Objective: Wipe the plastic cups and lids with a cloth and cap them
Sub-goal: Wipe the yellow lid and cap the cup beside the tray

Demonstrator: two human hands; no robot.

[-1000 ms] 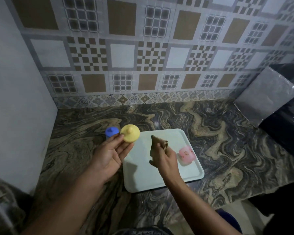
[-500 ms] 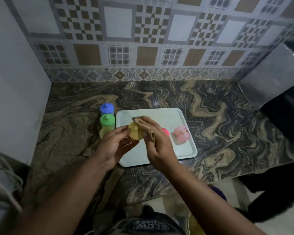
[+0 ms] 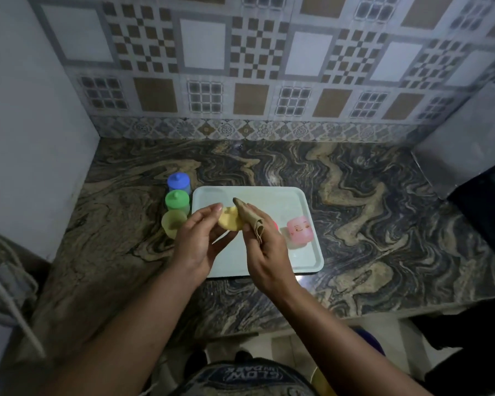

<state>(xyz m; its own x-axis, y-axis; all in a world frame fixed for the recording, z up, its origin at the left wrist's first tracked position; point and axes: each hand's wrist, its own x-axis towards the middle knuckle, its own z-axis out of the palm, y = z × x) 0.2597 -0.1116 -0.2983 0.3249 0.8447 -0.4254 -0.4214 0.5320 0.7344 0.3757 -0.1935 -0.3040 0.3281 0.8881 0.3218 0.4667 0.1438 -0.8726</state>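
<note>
Mid-frame, over the tray point(image 3: 303, 261): left hand point(image 3: 196, 241) pinches yellow lid point(image 3: 229, 222), right hand point(image 3: 265, 247) pinches cloth point(image 3: 250, 221) vs it. Risk: lid slips, hits open yellow cup point(image 3: 173, 222) at left.

Both forearms are reaching forward over the near edge of the white tray point(image 3: 303, 261), and the hands are meeting above its near-left part. The left hand point(image 3: 196, 238) is gripping the yellow lid point(image 3: 230, 221) with curled fingers and thumb. The right hand point(image 3: 266, 247) is pinching the folded cloth point(image 3: 247, 217) and is pressing it against the lid.
</note>
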